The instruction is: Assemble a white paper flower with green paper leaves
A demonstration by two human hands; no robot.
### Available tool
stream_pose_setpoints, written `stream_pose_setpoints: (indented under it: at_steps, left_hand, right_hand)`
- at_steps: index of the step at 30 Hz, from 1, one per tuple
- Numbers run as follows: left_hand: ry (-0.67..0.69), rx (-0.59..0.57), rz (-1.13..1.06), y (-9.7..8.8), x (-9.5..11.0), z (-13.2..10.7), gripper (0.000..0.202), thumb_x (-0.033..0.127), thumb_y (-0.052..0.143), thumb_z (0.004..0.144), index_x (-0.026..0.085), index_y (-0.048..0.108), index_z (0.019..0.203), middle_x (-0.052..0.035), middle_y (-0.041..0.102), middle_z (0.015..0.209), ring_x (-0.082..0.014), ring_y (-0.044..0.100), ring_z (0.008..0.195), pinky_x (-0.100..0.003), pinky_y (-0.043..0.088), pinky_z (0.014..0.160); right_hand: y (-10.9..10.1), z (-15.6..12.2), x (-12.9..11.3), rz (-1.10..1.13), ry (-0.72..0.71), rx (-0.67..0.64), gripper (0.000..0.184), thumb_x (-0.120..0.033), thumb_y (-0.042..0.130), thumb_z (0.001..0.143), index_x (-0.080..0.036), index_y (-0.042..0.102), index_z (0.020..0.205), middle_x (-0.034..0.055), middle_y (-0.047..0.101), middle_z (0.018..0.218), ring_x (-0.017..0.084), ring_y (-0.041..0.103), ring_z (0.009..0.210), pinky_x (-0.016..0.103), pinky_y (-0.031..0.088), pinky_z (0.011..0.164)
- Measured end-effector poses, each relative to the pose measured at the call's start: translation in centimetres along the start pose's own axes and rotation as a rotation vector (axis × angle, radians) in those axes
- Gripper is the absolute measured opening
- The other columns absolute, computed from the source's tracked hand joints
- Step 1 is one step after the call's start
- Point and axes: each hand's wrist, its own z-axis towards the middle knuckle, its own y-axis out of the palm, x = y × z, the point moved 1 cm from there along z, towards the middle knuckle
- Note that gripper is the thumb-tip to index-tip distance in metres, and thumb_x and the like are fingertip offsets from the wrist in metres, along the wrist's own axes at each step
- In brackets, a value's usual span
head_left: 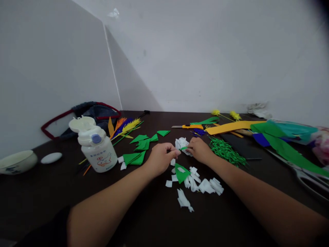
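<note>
My left hand [160,157] and my right hand [198,149] meet over the dark table [144,212], both pinched on a small green paper piece [184,148] held between their fingertips. Crumpled white paper [181,142] lies just behind the fingers. Below the hands lie a green paper triangle [181,173] and several white paper scraps [205,185]. Folded green paper triangles [140,145] lie to the left of my left hand.
A white glue bottle [96,145] with its lid flipped open stands at left, beside a bowl [16,161] and a dark bag [87,113]. Shredded green paper [224,151], a yellow utility knife [189,126], coloured paper sheets [280,137] and scissors [308,176] lie at right.
</note>
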Motion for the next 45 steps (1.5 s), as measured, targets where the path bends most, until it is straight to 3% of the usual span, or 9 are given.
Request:
stream_pose_setpoints:
  at_steps: [4, 9, 15, 19, 25, 30, 38, 42, 45]
  left_hand:
    - [0.011, -0.022, -0.033, 0.3, -0.1, 0.0, 0.021, 0.035, 0.053, 0.074, 0.019, 0.059, 0.062, -0.0017, 0.063, 0.067, -0.0139, 0.054, 0.065, -0.027, 0.039, 0.063]
    - [0.024, -0.055, -0.074, 0.4, 0.0, -0.1, 0.018, 0.031, 0.051, 0.075, 0.018, 0.061, 0.066, -0.0019, 0.063, 0.068, -0.0133, 0.053, 0.065, -0.026, 0.039, 0.063]
    - [0.011, -0.107, -0.219, 0.4, 0.3, -0.5, 0.019, 0.029, 0.049, 0.077, 0.015, 0.061, 0.071, -0.0030, 0.063, 0.071, -0.0127, 0.053, 0.066, -0.026, 0.040, 0.064]
    - [-0.009, -0.154, -0.378, 0.7, 1.2, -0.9, 0.017, 0.026, 0.050, 0.077, 0.015, 0.059, 0.069, -0.0028, 0.061, 0.070, -0.0114, 0.052, 0.066, -0.025, 0.040, 0.065]
    - [-0.037, -0.200, -0.466, 1.0, 2.2, -1.2, 0.016, 0.024, 0.051, 0.077, 0.015, 0.058, 0.066, -0.0026, 0.061, 0.067, -0.0103, 0.051, 0.062, -0.025, 0.041, 0.062]
    - [-0.013, -0.199, -0.387, 1.2, 2.0, -1.2, 0.018, 0.026, 0.050, 0.077, 0.015, 0.059, 0.066, -0.0030, 0.061, 0.068, -0.0106, 0.051, 0.062, -0.024, 0.042, 0.060]
    - [-0.007, -0.208, -0.381, 1.5, 2.3, -1.3, 0.018, 0.027, 0.049, 0.077, 0.016, 0.057, 0.065, -0.0023, 0.061, 0.066, -0.0104, 0.051, 0.061, -0.025, 0.041, 0.061]
    - [0.039, -0.132, -0.198, 1.3, 2.5, -1.2, 0.018, 0.028, 0.049, 0.076, 0.016, 0.057, 0.065, -0.0013, 0.060, 0.066, -0.0118, 0.051, 0.062, -0.026, 0.041, 0.062]
    - [0.115, -0.024, 0.038, 1.2, 2.5, -1.3, 0.015, 0.028, 0.052, 0.075, 0.018, 0.057, 0.065, 0.0002, 0.061, 0.068, -0.0136, 0.053, 0.069, -0.035, 0.037, 0.079]
  right_hand:
    - [0.5, 0.3, -0.3, -0.045, 0.013, 0.016, 0.010, -0.014, 0.058, 0.068, -0.017, 0.059, 0.059, 0.0054, 0.055, 0.068, 0.018, 0.048, 0.070, 0.029, 0.038, 0.064]
    - [-0.9, 0.2, -0.3, -0.029, 0.099, 0.103, 0.011, -0.026, 0.059, 0.070, -0.016, 0.057, 0.064, 0.0058, 0.053, 0.070, 0.021, 0.049, 0.075, 0.035, 0.039, 0.068]
    - [-4.0, -3.0, -3.0, 0.956, 0.156, -0.033, 0.030, -0.027, 0.049, 0.080, -0.022, 0.052, 0.110, 0.0062, 0.058, 0.098, 0.016, 0.055, 0.086, 0.033, 0.044, 0.075]
    - [-4.6, -4.5, -5.1, 1.214, 0.211, -0.092, 0.040, -0.026, 0.058, 0.074, -0.027, 0.052, 0.114, 0.0047, 0.059, 0.098, 0.016, 0.056, 0.087, 0.033, 0.045, 0.077]
    - [-4.2, -4.1, -5.9, 1.144, 0.277, 0.141, 0.011, -0.026, 0.060, 0.072, -0.023, 0.064, 0.081, 0.0032, 0.063, 0.085, 0.016, 0.057, 0.084, 0.036, 0.044, 0.080]
    - [-4.3, -4.0, -6.2, 1.149, 0.322, 0.178, 0.008, -0.028, 0.061, 0.071, -0.021, 0.061, 0.067, 0.0013, 0.061, 0.071, 0.014, 0.055, 0.070, 0.033, 0.045, 0.070]
    - [-4.2, -4.0, -6.2, 1.140, 0.353, 0.225, 0.014, -0.028, 0.061, 0.070, -0.019, 0.056, 0.061, -0.0016, 0.055, 0.061, 0.011, 0.049, 0.060, 0.028, 0.042, 0.060]
    - [-4.3, -4.0, -6.1, 1.145, 0.367, 0.199, 0.012, -0.028, 0.061, 0.070, -0.019, 0.058, 0.063, -0.0011, 0.057, 0.063, 0.012, 0.051, 0.062, 0.029, 0.043, 0.063]
    - [-4.4, -4.0, -5.9, 1.149, 0.365, 0.155, 0.008, -0.028, 0.060, 0.070, -0.020, 0.061, 0.070, 0.0014, 0.062, 0.072, 0.014, 0.055, 0.070, 0.032, 0.044, 0.070]
